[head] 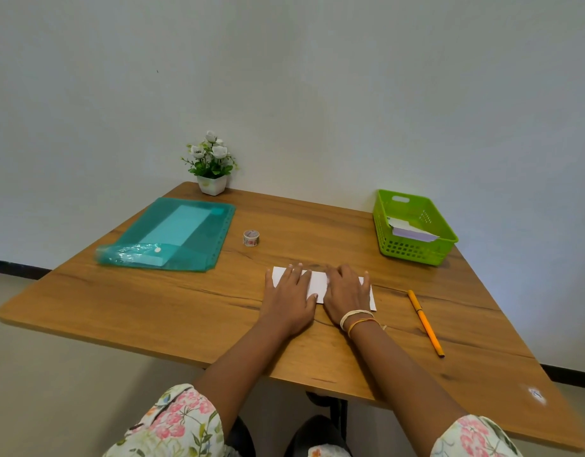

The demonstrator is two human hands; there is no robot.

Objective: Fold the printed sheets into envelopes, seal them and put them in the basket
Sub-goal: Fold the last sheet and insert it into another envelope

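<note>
A folded white sheet point(317, 283) lies flat on the wooden table point(185, 308), near its front middle. My left hand point(289, 293) rests palm down on the sheet's left half, fingers spread. My right hand point(347, 293) presses flat on its right half, with bands around the wrist. Neither hand grips anything. At the back right stands the green basket point(416, 249), which holds folded white paper point(408, 230). A small roll of patterned tape point(251, 238) stands behind the sheet. A teal plastic folder point(172, 235) with pale paper inside lies at the back left.
An orange pen point(425, 323) lies to the right of my right hand, pointing toward the front edge. A small white pot of artificial flowers point(211, 166) stands at the back edge against the wall. Bare wood runs along the table's front left.
</note>
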